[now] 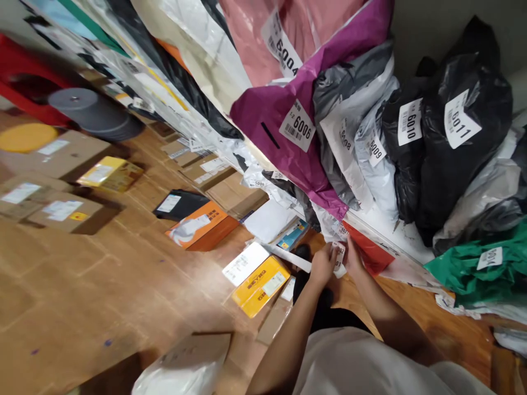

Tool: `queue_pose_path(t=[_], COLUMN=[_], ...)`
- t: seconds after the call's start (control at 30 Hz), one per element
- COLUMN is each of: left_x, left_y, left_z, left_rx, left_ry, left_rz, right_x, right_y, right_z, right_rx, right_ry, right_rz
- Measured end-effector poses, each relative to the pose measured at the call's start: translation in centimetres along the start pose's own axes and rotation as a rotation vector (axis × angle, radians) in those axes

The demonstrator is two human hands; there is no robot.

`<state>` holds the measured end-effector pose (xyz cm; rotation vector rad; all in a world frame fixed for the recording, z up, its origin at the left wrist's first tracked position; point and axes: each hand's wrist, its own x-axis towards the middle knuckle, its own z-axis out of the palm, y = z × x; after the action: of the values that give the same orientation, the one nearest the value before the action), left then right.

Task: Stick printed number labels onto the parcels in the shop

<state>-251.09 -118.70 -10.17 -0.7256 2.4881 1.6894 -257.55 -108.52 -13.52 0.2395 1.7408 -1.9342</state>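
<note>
My left hand (323,267) is closed on a strip of white number labels (338,257), and a pale length of the strip trails out to the left. My right hand (354,259) is right beside it, its fingers pinched at the edge of a small numbered label (345,231). That label lies against a white plastic mailer bag (328,224) at the front of the shelf. The fingertips are small in view, so their exact contact is hard to make out. A red mailer bag (370,249) lies just right of my right hand.
Above hang labelled mailer bags, among them a purple bag (284,148), a black bag (465,131) and a green bag (486,269). On the wooden floor are a yellow box (255,302), an orange box (214,214) and several cartons. A grey stool (76,101) stands far left.
</note>
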Motion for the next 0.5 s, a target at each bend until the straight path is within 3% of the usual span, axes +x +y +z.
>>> queue_pose_path(t=[0.1,0.23,0.33,0.5], left_x=[-2.1,-3.6,-3.5,-1.5], left_y=[0.6,2.0,3.0,4.0], left_z=[0.2,1.0,1.4,1.1], left_rx=[-0.074,-0.083,-0.074,-0.073], left_ry=[-0.027,0.041,0.079,-0.006], left_rz=[0.071,0.101,0.106,0.146], right_x=[-3.6,-6.6,-6.8,-4.3], right_y=[-1.2,-2.9,-3.7,-3.8], right_z=[-1.1,-2.3,-2.6,-2.5], right_rx=[-0.029,-0.067,-0.099,-0.220], right_ry=[0.042,0.069,0.065,0.259], right_rz=[-0.079,-0.146,-0.209,-0.322])
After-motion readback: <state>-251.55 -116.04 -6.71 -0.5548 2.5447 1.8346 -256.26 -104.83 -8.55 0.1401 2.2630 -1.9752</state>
